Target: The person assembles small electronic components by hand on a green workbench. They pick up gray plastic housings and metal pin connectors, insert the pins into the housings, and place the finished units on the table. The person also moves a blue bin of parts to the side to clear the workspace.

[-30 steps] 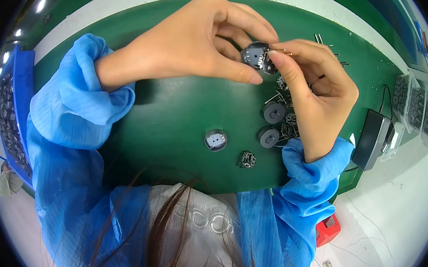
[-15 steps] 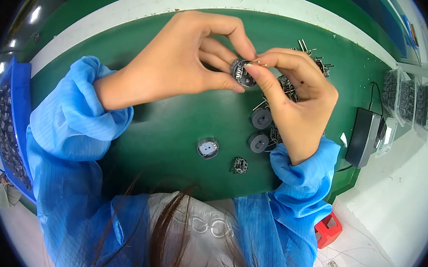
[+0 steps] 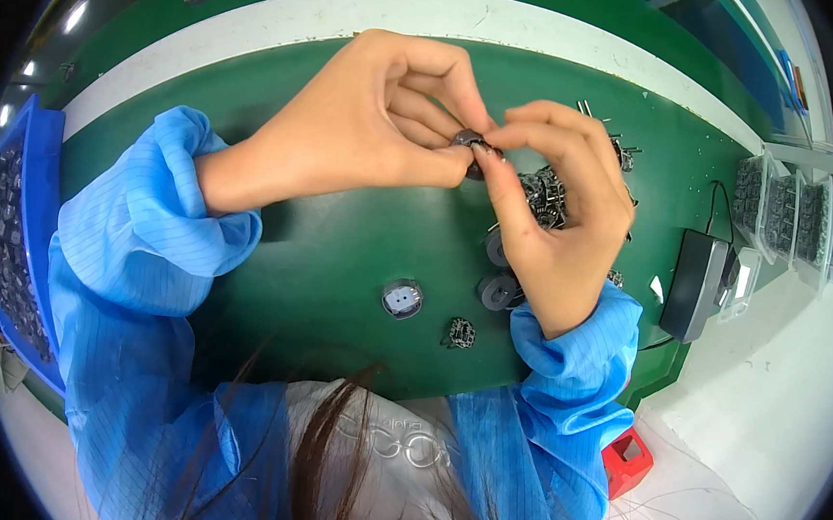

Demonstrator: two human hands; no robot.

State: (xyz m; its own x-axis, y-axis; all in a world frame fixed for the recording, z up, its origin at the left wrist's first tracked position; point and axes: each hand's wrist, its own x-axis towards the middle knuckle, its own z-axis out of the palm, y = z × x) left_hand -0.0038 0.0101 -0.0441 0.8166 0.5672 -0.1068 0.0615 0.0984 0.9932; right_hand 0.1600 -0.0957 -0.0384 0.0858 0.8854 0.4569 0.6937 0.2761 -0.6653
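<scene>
Grip of the left hand (image 3: 363,126) pinches the dark part (image 3: 467,139), seemingly to steady it; the right hand (image 3: 572,208) touches it, grasp unclear.

Between twelve and one o'clock, the left hand (image 3: 358,130) and right hand (image 3: 569,218) hide most of a small dark part (image 3: 466,139), and what the right fingertips grip is too small to tell. The right hand also covers much of the metal heap (image 3: 546,196) at two o'clock and a grey disc (image 3: 496,250) near three. At nine o'clock, small pieces (image 3: 4,241) blur together, while the edge at six cuts off a pale garment (image 3: 372,479).
</scene>
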